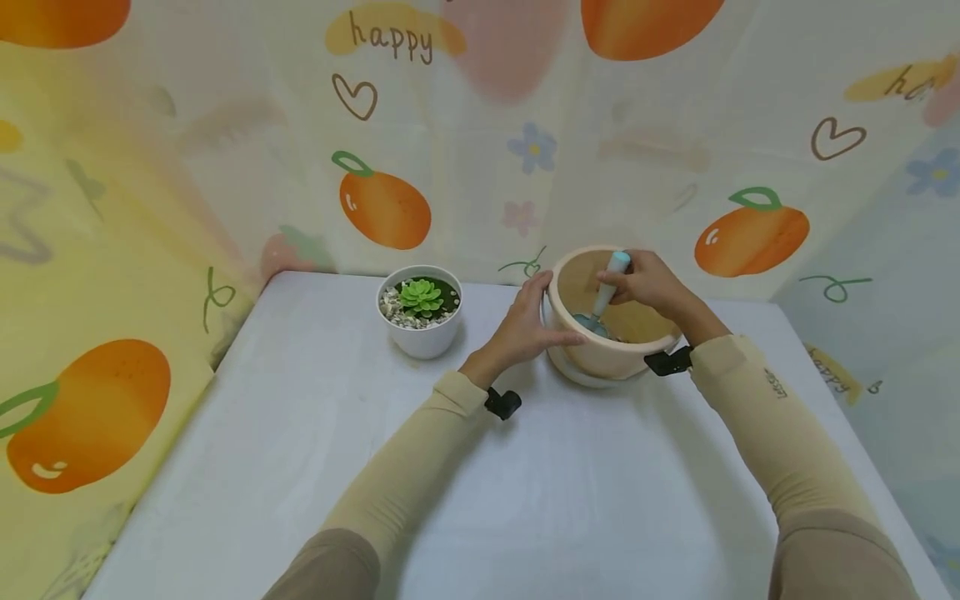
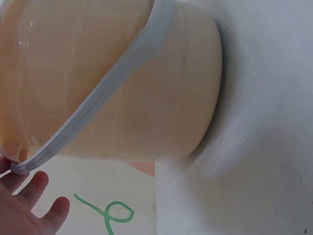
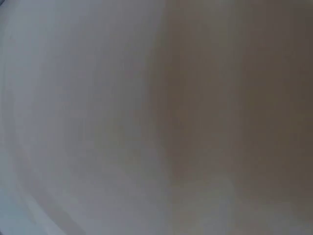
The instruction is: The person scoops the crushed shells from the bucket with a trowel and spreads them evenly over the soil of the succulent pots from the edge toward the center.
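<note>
A peach-coloured bucket [image 1: 611, 362] with a pale carrying handle [image 2: 93, 105] stands toward the back right of the table. My left hand [image 1: 525, 325] grips its left side, with fingertips at the rim beside the handle's end in the left wrist view. Inside the bucket, my right hand [image 1: 648, 283] holds a small trowel [image 1: 604, 293] by its white handle with a light blue end. Its grey-blue blade points down into the bucket, the tip low near the inner front wall. The right wrist view is a close blur of the bucket's wall [image 3: 195, 107].
To the left of the bucket, a white pot [image 1: 422, 340] holds a green succulent [image 1: 421, 297] among white pebbles and dark material. Both stand on a white-covered table [image 1: 570, 500]. A printed cloth [image 1: 465, 150] with oranges hangs right behind the table's back edge.
</note>
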Tool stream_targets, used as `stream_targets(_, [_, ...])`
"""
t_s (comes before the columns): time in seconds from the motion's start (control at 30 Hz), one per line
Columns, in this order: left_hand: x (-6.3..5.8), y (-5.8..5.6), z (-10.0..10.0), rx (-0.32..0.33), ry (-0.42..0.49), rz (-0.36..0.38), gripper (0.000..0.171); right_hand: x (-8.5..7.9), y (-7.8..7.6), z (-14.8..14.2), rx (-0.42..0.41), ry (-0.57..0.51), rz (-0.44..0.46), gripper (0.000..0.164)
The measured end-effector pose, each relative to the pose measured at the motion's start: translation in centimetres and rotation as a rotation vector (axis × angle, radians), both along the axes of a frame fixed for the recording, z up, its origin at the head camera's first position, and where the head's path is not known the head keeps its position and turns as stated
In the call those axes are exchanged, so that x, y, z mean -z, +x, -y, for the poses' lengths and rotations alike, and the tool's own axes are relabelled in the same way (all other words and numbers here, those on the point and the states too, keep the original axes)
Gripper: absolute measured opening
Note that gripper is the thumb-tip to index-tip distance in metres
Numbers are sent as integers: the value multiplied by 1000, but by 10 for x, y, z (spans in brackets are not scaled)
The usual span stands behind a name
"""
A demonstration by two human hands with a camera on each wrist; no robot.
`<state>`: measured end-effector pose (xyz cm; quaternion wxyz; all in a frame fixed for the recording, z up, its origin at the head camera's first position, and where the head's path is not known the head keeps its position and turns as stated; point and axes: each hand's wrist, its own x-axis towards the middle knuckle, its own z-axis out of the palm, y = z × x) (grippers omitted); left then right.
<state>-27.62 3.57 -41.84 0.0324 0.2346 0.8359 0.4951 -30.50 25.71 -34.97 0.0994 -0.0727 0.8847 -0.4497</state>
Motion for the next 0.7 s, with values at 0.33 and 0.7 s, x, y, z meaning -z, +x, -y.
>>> stream_targets(0.33, [3, -1, -1, -2, 30, -22, 110, 0, -1, 12, 138, -40, 78, 21])
stream_targets(0.7, [4, 0, -1, -7, 16, -22, 111, 0, 3, 13, 210, -90, 141, 33])
